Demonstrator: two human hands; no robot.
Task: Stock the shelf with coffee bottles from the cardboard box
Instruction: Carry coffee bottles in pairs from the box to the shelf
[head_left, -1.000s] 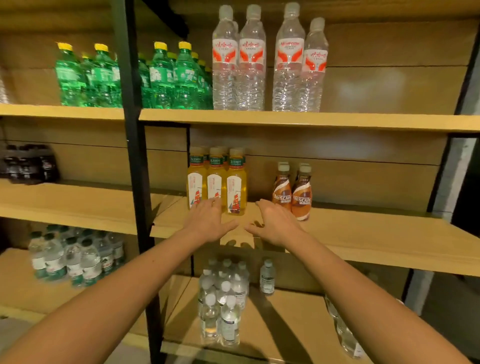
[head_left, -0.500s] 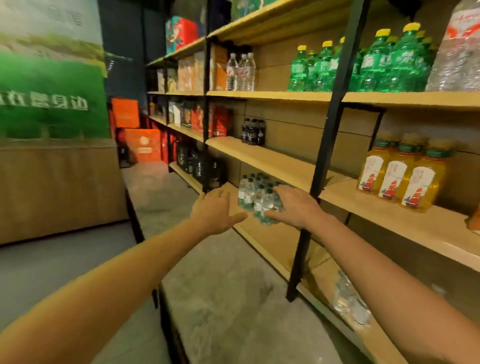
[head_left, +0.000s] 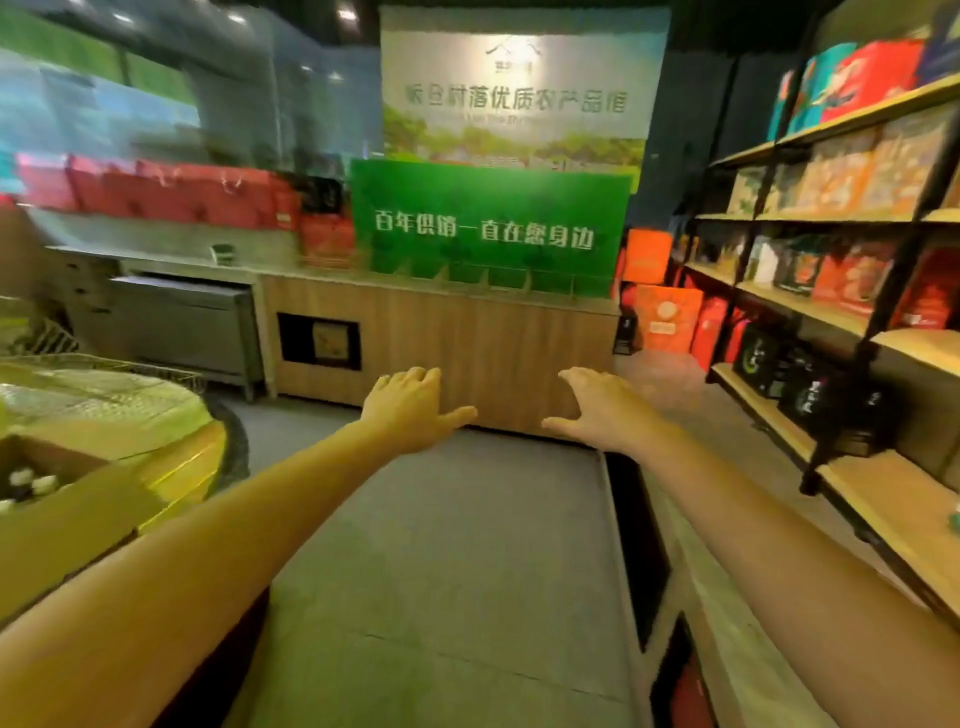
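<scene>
Grey shop floor (head_left: 441, 545) stretches ahead to a wooden counter (head_left: 441, 343). Both the left hand (head_left: 410, 410) and the right hand (head_left: 602, 410) reach forward empty, fingers loosely spread. At the far left, the cardboard box (head_left: 67, 519) shows pale bottle caps (head_left: 31, 483) inside, so stocking the shelf (head_left: 883, 499) on the right looks unfinished.

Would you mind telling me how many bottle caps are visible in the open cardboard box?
3 white caps show inside the cardboard box at the far left: two side by side, one lower at the frame edge. More are probably hidden by the flap.
</scene>
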